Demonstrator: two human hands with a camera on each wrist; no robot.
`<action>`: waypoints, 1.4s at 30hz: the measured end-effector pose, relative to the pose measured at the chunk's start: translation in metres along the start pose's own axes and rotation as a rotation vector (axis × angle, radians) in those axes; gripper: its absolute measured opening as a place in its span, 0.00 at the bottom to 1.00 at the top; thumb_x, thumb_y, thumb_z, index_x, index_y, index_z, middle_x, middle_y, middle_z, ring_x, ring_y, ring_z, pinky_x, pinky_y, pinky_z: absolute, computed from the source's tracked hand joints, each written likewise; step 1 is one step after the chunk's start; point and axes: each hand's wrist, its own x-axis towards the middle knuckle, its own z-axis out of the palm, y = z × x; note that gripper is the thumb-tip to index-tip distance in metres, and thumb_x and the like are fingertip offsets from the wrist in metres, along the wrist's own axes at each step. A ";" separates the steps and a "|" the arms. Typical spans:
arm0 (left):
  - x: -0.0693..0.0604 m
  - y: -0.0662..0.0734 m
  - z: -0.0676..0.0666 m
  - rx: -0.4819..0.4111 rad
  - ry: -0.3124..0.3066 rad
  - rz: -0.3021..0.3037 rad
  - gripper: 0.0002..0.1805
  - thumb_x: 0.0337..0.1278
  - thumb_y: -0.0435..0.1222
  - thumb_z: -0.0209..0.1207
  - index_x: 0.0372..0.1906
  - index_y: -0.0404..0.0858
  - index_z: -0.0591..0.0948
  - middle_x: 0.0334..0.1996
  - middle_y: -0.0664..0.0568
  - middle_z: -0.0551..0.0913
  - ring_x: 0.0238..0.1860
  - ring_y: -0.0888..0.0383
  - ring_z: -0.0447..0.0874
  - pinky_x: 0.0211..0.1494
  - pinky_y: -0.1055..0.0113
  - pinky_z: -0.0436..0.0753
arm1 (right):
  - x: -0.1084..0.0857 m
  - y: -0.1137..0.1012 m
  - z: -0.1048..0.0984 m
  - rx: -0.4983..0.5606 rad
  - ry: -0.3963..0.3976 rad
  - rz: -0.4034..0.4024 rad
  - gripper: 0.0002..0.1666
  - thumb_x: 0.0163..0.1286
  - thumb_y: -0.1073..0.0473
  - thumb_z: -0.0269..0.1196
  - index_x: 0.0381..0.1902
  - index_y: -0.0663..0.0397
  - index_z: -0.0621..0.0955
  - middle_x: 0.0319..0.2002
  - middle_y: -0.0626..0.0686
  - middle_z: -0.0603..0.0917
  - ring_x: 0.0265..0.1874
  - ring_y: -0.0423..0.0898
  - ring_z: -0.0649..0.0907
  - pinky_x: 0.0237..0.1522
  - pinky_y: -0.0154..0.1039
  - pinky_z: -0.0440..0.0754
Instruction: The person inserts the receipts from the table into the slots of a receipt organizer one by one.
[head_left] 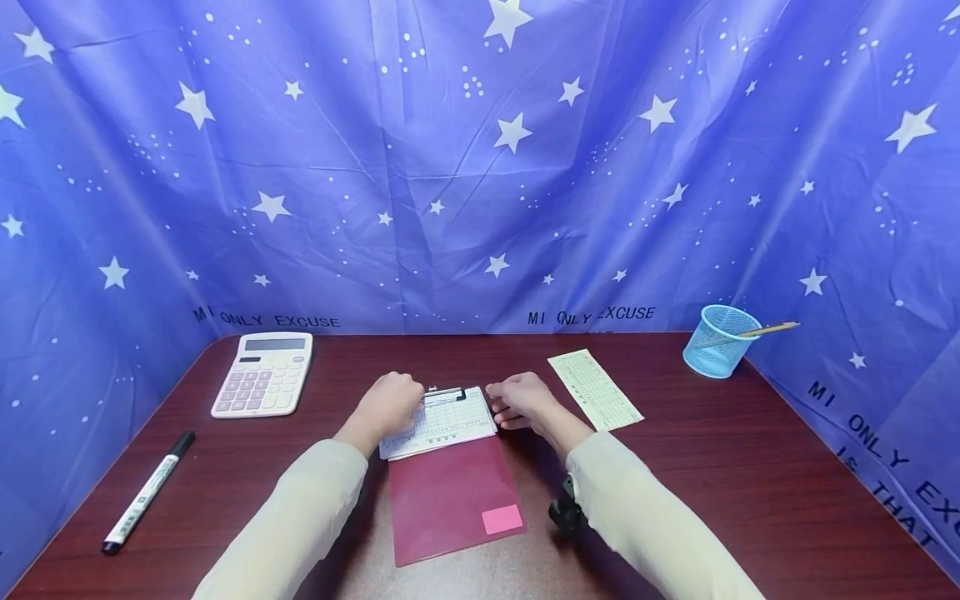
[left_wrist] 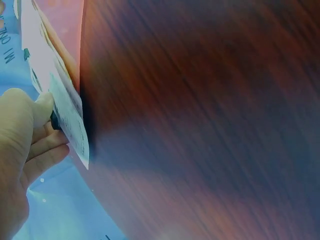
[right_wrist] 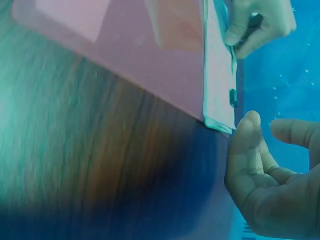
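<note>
A dark red clipboard [head_left: 450, 496] with a pink label lies on the table. A stack of printed slips [head_left: 457, 423] covers its far end, under a metal clip [head_left: 444, 397] with black tips. At the clip's left end, my left hand [head_left: 392, 404] pinches the clip, its thumb against the black tip in the left wrist view, fingers behind. My right hand [head_left: 522, 398] is by the right edge of the slips, its fingers loosely bent. In the right wrist view, its thumb and forefinger stand apart with nothing between them, near the corner of the slips [right_wrist: 220, 90].
A yellowish printed slip [head_left: 596, 389] lies right of the right hand. Back left is a calculator [head_left: 262, 375], with a black-capped marker [head_left: 148, 493] nearer. A blue mesh cup [head_left: 716, 342] holding a pencil [head_left: 772, 329] stands back right, before a starry blue curtain [head_left: 450, 167].
</note>
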 end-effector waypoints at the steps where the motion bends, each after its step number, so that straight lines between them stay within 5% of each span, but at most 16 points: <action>1: 0.001 0.001 0.000 0.008 -0.002 0.003 0.10 0.56 0.34 0.71 0.24 0.37 0.82 0.21 0.50 0.81 0.28 0.49 0.83 0.39 0.55 0.85 | -0.001 0.000 -0.004 -0.008 -0.004 -0.018 0.12 0.72 0.61 0.60 0.44 0.68 0.79 0.23 0.52 0.79 0.15 0.38 0.78 0.21 0.30 0.80; 10: 0.005 0.005 0.000 0.022 -0.005 0.000 0.08 0.56 0.35 0.71 0.27 0.36 0.84 0.23 0.48 0.83 0.29 0.49 0.84 0.40 0.55 0.86 | -0.005 0.001 -0.045 -0.005 0.001 -0.124 0.17 0.71 0.63 0.61 0.50 0.73 0.78 0.27 0.51 0.81 0.19 0.36 0.79 0.25 0.30 0.81; 24: 0.004 0.004 0.002 0.035 0.018 0.022 0.10 0.56 0.36 0.71 0.26 0.36 0.83 0.23 0.48 0.83 0.30 0.48 0.84 0.40 0.53 0.85 | -0.008 0.014 -0.109 -0.070 0.146 -0.138 0.17 0.70 0.64 0.61 0.50 0.74 0.79 0.33 0.53 0.85 0.27 0.39 0.83 0.33 0.34 0.85; 28: 0.003 0.003 0.003 0.033 0.024 0.025 0.10 0.57 0.36 0.70 0.25 0.36 0.83 0.23 0.48 0.83 0.29 0.48 0.84 0.40 0.53 0.85 | -0.009 0.020 -0.128 -0.137 0.215 -0.104 0.17 0.68 0.61 0.63 0.48 0.71 0.79 0.41 0.57 0.84 0.32 0.42 0.83 0.37 0.37 0.86; 34: 0.001 0.003 0.003 0.026 0.040 0.028 0.11 0.55 0.36 0.71 0.24 0.36 0.82 0.22 0.47 0.83 0.28 0.47 0.84 0.38 0.52 0.85 | -0.007 0.030 -0.147 -0.229 0.263 -0.035 0.19 0.65 0.61 0.66 0.49 0.70 0.79 0.38 0.55 0.80 0.34 0.44 0.81 0.35 0.36 0.84; 42: 0.003 0.005 0.002 0.034 0.026 0.023 0.10 0.56 0.36 0.71 0.27 0.35 0.84 0.24 0.47 0.83 0.30 0.47 0.85 0.40 0.53 0.85 | -0.009 0.035 -0.161 -0.583 0.346 0.047 0.25 0.59 0.53 0.71 0.47 0.70 0.83 0.52 0.69 0.80 0.55 0.65 0.75 0.57 0.53 0.77</action>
